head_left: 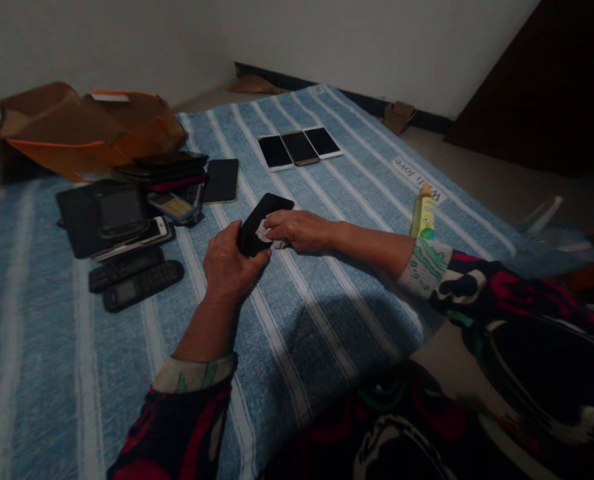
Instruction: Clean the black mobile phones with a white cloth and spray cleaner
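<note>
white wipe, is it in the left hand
No, the right hand holds the white wipe against the black phone, while the left hand grips that phone.

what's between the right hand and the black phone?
A crumpled white wad, cloth or tissue I can't tell, sits between the right hand and the black phone; the head view shows it.

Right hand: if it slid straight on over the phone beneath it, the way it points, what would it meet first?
Probably the left hand, which holds the black phone by its left side; depth is unclear, so the right hand might pass just above.
</note>
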A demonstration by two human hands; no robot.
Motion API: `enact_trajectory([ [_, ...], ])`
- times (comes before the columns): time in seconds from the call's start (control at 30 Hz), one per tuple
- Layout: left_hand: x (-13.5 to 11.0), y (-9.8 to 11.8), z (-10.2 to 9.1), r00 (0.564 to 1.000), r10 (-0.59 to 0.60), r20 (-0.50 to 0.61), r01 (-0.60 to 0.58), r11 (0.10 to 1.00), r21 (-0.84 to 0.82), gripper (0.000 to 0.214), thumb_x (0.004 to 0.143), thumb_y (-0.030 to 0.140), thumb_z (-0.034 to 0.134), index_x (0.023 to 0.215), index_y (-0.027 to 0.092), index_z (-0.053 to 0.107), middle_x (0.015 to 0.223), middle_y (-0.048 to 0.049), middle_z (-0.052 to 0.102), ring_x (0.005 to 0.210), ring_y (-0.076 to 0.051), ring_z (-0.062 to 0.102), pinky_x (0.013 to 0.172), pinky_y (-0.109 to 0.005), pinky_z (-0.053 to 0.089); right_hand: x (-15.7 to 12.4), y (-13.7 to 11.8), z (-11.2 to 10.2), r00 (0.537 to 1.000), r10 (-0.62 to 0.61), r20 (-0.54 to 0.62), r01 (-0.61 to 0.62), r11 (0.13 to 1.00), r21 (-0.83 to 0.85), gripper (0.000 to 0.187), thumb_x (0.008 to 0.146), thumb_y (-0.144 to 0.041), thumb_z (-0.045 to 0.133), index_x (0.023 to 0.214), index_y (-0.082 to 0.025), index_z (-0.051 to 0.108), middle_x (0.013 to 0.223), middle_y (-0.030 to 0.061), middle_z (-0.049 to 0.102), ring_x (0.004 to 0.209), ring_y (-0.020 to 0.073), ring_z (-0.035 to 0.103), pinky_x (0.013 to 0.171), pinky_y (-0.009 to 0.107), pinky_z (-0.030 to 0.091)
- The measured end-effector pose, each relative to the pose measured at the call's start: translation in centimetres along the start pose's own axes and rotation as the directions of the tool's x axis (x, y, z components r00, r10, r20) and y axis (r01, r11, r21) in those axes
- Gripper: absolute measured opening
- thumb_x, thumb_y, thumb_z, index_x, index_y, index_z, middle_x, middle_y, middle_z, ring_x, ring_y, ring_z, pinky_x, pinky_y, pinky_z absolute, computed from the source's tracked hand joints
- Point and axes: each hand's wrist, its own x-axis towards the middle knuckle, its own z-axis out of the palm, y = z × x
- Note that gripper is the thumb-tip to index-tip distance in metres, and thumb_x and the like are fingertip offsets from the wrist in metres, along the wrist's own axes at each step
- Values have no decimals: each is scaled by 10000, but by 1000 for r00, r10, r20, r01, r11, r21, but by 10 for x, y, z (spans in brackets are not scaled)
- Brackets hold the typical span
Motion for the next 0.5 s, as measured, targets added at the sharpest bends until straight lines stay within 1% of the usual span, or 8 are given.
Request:
enact_trajectory([
  [0.17,1,-3,2,1000,16,-7,-16,1000,-4,644,665,392,701,1233,156,511,1162,-146,634,1122,-356,566,976,-503,446,-1,4,-1,1000,20,6,-20,1000,1,257,901,-49,415,964,-155,641,1097,93,628,1072,211,546,915,345,451],
  [0.3,1,-3,3,1000,17,-17,-17,1000,-10,643,660,398,704,1227,160,517,1150,-143,637,1102,-357,575,951,-511,461,-1,10,-1,995,103,-16,-103,995,13,297,875,-18,408,990,-157,644,1153,83,623,1114,206,540,922,338,451],
  [0.37,1,-3,3,1000,23,-19,-23,1000,-10,637,666,401,700,1224,152,519,1145,-147,637,1096,-358,578,944,-511,466,0,9,-1,991,130,-16,-130,991,3,301,867,-12,406,971,-159,647,1138,83,629,1098,208,547,905,343,458],
  [0.43,0,-4,3,999,30,-24,-30,1000,-6,628,674,403,696,1221,150,519,1142,-150,638,1096,-358,579,945,-512,467,2,5,-1,993,114,2,-114,993,-11,283,866,-19,420,942,-164,650,1099,84,636,1074,211,552,897,351,460],
  [0.5,0,-4,3,999,36,-25,-36,999,-2,625,677,403,698,1218,148,519,1143,-155,639,1101,-360,578,951,-512,465,3,1,0,998,68,18,-68,998,-14,262,865,-31,441,938,-171,651,1081,80,637,1072,214,549,908,359,456],
])
